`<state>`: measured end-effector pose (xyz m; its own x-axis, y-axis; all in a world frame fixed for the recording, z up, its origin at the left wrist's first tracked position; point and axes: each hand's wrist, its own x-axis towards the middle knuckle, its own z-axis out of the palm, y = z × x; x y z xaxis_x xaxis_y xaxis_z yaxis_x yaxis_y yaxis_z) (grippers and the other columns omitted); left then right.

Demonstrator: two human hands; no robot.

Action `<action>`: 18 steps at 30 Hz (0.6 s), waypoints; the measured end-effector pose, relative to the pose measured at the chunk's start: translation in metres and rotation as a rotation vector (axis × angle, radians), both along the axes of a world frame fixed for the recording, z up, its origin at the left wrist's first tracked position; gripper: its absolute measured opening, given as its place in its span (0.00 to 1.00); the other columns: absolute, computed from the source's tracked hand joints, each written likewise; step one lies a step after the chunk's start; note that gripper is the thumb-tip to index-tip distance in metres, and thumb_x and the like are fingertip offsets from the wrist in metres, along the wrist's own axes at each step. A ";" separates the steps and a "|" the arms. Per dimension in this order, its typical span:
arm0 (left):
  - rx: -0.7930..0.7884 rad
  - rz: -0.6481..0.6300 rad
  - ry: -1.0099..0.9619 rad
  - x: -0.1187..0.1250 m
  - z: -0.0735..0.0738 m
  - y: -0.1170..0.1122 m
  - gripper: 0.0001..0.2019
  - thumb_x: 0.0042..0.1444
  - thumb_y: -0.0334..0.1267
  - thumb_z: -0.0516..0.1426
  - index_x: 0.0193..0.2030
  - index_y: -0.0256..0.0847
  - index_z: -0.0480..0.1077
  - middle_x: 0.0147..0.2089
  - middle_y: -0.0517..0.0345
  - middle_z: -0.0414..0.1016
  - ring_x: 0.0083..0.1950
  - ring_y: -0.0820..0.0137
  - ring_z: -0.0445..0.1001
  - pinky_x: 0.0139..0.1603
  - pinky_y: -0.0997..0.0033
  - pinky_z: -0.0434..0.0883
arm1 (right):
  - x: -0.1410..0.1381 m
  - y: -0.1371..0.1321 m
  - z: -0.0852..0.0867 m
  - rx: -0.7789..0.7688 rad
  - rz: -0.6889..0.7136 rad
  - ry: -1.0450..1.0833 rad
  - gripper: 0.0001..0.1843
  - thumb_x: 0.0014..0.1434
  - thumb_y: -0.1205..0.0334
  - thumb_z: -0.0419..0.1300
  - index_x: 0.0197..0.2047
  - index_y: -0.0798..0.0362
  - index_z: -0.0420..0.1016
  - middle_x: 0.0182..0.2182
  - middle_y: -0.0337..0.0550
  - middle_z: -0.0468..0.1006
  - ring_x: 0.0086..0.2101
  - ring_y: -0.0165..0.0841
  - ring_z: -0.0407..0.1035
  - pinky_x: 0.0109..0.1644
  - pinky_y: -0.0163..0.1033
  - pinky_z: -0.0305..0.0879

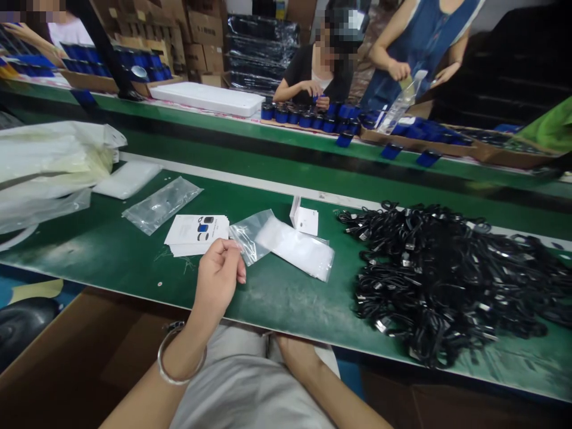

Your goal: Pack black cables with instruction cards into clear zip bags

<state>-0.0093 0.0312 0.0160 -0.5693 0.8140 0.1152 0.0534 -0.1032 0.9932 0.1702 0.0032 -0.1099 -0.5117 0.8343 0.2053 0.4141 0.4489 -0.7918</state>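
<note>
My left hand (218,275), with a metal bangle on its wrist, is raised over the near edge of the green table (134,262). Its fingers are pinched on the corner of a small clear plastic bag (252,235). That bag lies across a stack of white-backed bags (297,247). A stack of white instruction cards (196,233) sits just left of the hand. My right forearm (308,369) reaches under the table's edge, and the hand itself is hidden there.
A large heap of coiled black cables (447,280) fills the right of the table. Another clear bag (161,204) and bundles of plastic wrap (49,161) lie to the left. A small white box (305,217) stands behind the bags. Across the conveyor, other people handle blue caps (313,116).
</note>
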 end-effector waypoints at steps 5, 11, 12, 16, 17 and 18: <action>-0.077 -0.078 0.047 0.002 0.005 -0.007 0.06 0.56 0.33 0.53 0.28 0.41 0.64 0.16 0.71 0.66 0.15 0.78 0.66 0.20 0.79 0.67 | 0.010 -0.016 0.070 -0.003 0.318 -0.068 0.11 0.57 0.69 0.56 0.39 0.48 0.77 0.32 0.42 0.78 0.33 0.35 0.73 0.38 0.36 0.69; -0.164 -0.166 0.259 0.025 0.022 -0.017 0.08 0.56 0.39 0.53 0.27 0.43 0.66 0.18 0.68 0.68 0.21 0.74 0.69 0.25 0.77 0.66 | 0.006 0.004 0.131 -0.100 0.026 0.038 0.22 0.56 0.67 0.55 0.55 0.48 0.66 0.37 0.44 0.77 0.35 0.37 0.73 0.39 0.40 0.69; -0.170 -0.157 0.308 0.028 0.022 -0.018 0.08 0.56 0.39 0.54 0.26 0.43 0.66 0.17 0.68 0.66 0.20 0.75 0.67 0.24 0.77 0.63 | 0.003 0.010 0.135 -0.135 -0.001 0.071 0.22 0.55 0.67 0.56 0.53 0.48 0.67 0.33 0.41 0.77 0.31 0.36 0.72 0.35 0.39 0.68; -0.135 -0.067 0.391 0.029 0.019 -0.013 0.09 0.56 0.40 0.54 0.26 0.43 0.64 0.16 0.70 0.58 0.18 0.77 0.57 0.20 0.78 0.55 | -0.013 0.019 0.132 -0.321 -0.157 0.354 0.19 0.49 0.66 0.61 0.47 0.49 0.69 0.29 0.36 0.74 0.27 0.31 0.68 0.33 0.35 0.66; -0.117 -0.030 0.384 0.028 0.017 -0.011 0.09 0.56 0.41 0.53 0.26 0.44 0.64 0.16 0.70 0.57 0.18 0.77 0.57 0.19 0.78 0.55 | -0.018 0.018 0.128 -0.385 -0.196 0.456 0.19 0.49 0.63 0.63 0.45 0.50 0.69 0.30 0.38 0.74 0.28 0.32 0.69 0.34 0.36 0.67; -0.099 0.008 0.372 0.027 0.016 -0.008 0.09 0.57 0.41 0.52 0.26 0.44 0.63 0.16 0.70 0.57 0.18 0.76 0.57 0.19 0.78 0.56 | -0.024 0.016 0.123 -0.454 -0.212 0.554 0.18 0.49 0.59 0.64 0.43 0.51 0.70 0.30 0.39 0.75 0.29 0.33 0.70 0.34 0.36 0.68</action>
<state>0.0173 0.0231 0.0319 -0.5099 0.8273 0.2357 0.4121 -0.0056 0.9111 0.1467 0.0193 0.0126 -0.2525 0.9676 -0.0015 -0.0580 -0.0167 -0.9982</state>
